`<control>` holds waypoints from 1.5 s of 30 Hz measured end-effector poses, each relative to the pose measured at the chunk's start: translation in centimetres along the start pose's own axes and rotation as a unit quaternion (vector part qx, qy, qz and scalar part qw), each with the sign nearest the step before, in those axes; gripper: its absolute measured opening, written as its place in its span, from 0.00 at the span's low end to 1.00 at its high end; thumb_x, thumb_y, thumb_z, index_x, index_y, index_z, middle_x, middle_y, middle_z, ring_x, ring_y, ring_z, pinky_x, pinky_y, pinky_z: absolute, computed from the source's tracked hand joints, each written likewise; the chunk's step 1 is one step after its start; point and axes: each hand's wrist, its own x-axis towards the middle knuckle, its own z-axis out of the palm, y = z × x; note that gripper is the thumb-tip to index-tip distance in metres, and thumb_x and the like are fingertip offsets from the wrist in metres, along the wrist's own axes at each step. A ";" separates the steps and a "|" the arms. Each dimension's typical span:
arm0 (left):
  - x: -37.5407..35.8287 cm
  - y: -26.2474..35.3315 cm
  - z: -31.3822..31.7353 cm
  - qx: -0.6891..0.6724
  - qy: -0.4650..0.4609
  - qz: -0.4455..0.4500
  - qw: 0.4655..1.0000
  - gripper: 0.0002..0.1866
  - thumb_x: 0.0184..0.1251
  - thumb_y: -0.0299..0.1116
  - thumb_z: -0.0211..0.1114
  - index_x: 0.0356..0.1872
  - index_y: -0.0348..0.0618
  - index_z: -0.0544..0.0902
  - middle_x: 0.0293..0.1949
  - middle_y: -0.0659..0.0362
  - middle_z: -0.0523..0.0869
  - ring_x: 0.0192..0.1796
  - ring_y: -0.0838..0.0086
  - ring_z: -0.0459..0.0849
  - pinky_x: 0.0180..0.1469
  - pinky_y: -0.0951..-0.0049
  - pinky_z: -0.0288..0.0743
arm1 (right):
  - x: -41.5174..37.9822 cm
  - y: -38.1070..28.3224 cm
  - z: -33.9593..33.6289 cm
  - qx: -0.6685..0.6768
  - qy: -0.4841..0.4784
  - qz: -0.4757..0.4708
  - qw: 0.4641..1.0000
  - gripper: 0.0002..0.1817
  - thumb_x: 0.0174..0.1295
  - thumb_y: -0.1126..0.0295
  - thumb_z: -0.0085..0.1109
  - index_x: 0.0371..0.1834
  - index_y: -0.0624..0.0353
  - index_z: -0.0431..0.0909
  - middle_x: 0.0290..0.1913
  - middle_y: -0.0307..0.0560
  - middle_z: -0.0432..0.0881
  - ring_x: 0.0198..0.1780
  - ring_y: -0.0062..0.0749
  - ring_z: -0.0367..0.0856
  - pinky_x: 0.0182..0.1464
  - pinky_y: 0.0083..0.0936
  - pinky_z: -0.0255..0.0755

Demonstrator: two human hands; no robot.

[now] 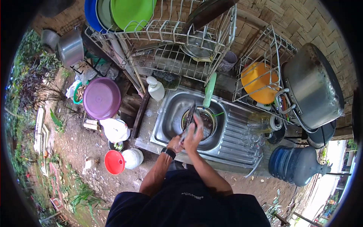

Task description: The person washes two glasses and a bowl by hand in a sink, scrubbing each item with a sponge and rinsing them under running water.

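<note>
My left hand (175, 144), with a dark band on the wrist, is closed round the lower end of a long dark utensil (190, 114). The utensil points up and away from me over the sink, its flat end narrow and dark. Alongside it is my right hand (193, 135), fingers stretched along its length and partly smeared by motion. Beneath both hands a round metal pot (214, 130) sits in the steel sink (165, 109), with water and dark bits inside. A green tap sleeve (210, 90) reaches over the pot from the back edge.
A white pump bottle (155, 88) stands behind the sink at left. Glass jars and cups (258, 130) rest on the ribbed drainboard (235, 138). Wire racks (177, 58) rise at the back. A big pot (314, 89) and a blue water jug (297, 165) are at right.
</note>
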 end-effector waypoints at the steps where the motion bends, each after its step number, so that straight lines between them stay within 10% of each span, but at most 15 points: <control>1: 1.2 -0.4 -3.2 -0.056 -0.118 -0.019 0.991 0.15 0.73 0.31 0.45 0.52 0.38 0.77 0.39 0.55 0.82 0.36 0.75 0.81 0.33 0.72 0.78 | 1.6 -0.1 0.0 0.036 0.006 0.041 0.998 0.16 0.68 0.67 0.48 0.51 0.68 0.75 0.52 0.57 0.79 0.57 0.46 0.75 0.64 0.35 0.61; 2: 2.1 -0.9 -5.9 -0.114 -0.233 -0.040 0.965 0.15 0.73 0.27 0.43 0.51 0.36 0.77 0.37 0.53 0.82 0.36 0.74 0.82 0.35 0.72 0.79 | 2.6 0.4 -0.1 0.051 0.007 0.092 0.994 0.16 0.68 0.66 0.48 0.51 0.68 0.75 0.51 0.56 0.79 0.56 0.44 0.75 0.63 0.35 0.62; 5: 1.4 -0.8 -6.5 0.185 -0.008 0.004 0.983 0.16 0.71 0.38 0.54 0.50 0.37 0.77 0.37 0.54 0.82 0.29 0.75 0.80 0.32 0.76 0.76 | 2.5 6.5 0.1 0.154 0.020 0.278 0.948 0.16 0.68 0.64 0.49 0.49 0.64 0.77 0.45 0.48 0.81 0.48 0.35 0.79 0.54 0.32 0.70; 8: -1.0 -0.6 -3.1 0.307 0.092 0.097 0.942 0.22 0.66 0.51 0.60 0.40 0.39 0.79 0.29 0.61 0.79 0.27 0.82 0.75 0.29 0.80 0.67 | 2.3 7.7 -1.0 0.384 -0.021 0.545 0.745 0.15 0.67 0.61 0.48 0.48 0.59 0.78 0.48 0.44 0.81 0.44 0.29 0.80 0.48 0.26 0.76; 11: -0.3 -0.9 -0.9 0.393 0.238 0.260 0.849 0.28 0.64 0.58 0.60 0.24 0.38 0.81 0.19 0.63 0.78 0.25 0.82 0.73 0.28 0.74 0.64 | 0.1 6.8 -1.8 0.547 -0.173 0.508 0.643 0.17 0.69 0.60 0.46 0.52 0.58 0.76 0.46 0.42 0.82 0.44 0.29 0.81 0.47 0.29 0.79; 16: -0.6 0.1 1.6 0.391 0.360 0.348 0.772 0.31 0.66 0.55 0.59 0.39 0.25 0.81 0.35 0.51 0.86 0.37 0.71 0.79 0.45 0.67 0.72 | -2.7 10.5 -1.6 0.538 -0.157 0.571 0.601 0.19 0.71 0.62 0.41 0.57 0.60 0.73 0.51 0.46 0.81 0.49 0.33 0.80 0.52 0.30 0.77; 20: 0.4 0.7 1.1 0.208 0.279 0.403 0.847 0.25 0.70 0.48 0.58 0.50 0.30 0.76 0.44 0.55 0.82 0.46 0.71 0.78 0.52 0.71 0.70 | -2.8 6.0 -2.0 0.452 -0.065 0.578 0.677 0.19 0.70 0.62 0.41 0.57 0.60 0.72 0.54 0.45 0.79 0.53 0.32 0.78 0.57 0.31 0.73; 24: 2.2 1.2 -3.2 0.074 0.238 0.427 0.869 0.34 0.68 0.45 0.61 0.67 0.36 0.61 0.55 0.51 0.76 0.53 0.68 0.76 0.58 0.67 0.70 | -2.6 3.8 -2.3 0.172 -0.050 0.536 0.825 0.22 0.69 0.57 0.43 0.59 0.59 0.71 0.47 0.44 0.80 0.47 0.33 0.81 0.28 0.24 0.78; 26: 1.7 1.5 -4.7 0.042 0.304 0.444 0.842 0.36 0.67 0.42 0.63 0.70 0.38 0.56 0.56 0.50 0.75 0.55 0.67 0.75 0.58 0.67 0.70 | -1.5 1.0 -3.0 0.092 -0.048 0.487 0.867 0.20 0.68 0.55 0.43 0.50 0.59 0.73 0.33 0.43 0.81 0.22 0.27 0.79 0.15 0.19 0.68; 31: -1.7 0.7 -8.5 0.145 0.402 0.412 0.805 0.21 0.64 0.30 0.63 0.58 0.36 0.73 0.48 0.55 0.82 0.49 0.69 0.79 0.55 0.69 0.70 | -1.2 8.2 3.8 -0.061 -0.218 0.274 0.935 0.20 0.61 0.62 0.52 0.50 0.65 0.69 0.51 0.59 0.73 0.56 0.49 0.70 0.59 0.38 0.60; 33: -1.7 -1.0 -9.5 0.165 0.426 0.385 0.802 0.18 0.64 0.31 0.62 0.54 0.37 0.76 0.46 0.54 0.84 0.47 0.68 0.80 0.54 0.68 0.71 | -0.7 10.4 8.0 -0.100 -0.322 0.052 0.940 0.22 0.52 0.71 0.60 0.51 0.64 0.69 0.50 0.60 0.72 0.54 0.53 0.69 0.59 0.40 0.63; 38: -1.5 -2.4 -9.1 0.205 0.433 0.314 0.820 0.18 0.65 0.35 0.62 0.52 0.35 0.78 0.44 0.54 0.85 0.46 0.68 0.80 0.52 0.70 0.71 | 0.1 12.3 15.5 -0.051 -0.376 -0.016 0.925 0.25 0.50 0.73 0.62 0.54 0.59 0.71 0.50 0.56 0.75 0.54 0.51 0.72 0.58 0.38 0.65; 45: 0.6 -0.7 -6.4 0.215 0.335 0.346 0.850 0.26 0.69 0.43 0.59 0.56 0.29 0.73 0.50 0.50 0.82 0.52 0.67 0.77 0.57 0.70 0.68 | 3.0 15.0 6.0 -0.222 0.036 0.119 0.967 0.17 0.54 0.76 0.55 0.48 0.64 0.78 0.44 0.59 0.81 0.45 0.50 0.81 0.51 0.35 0.73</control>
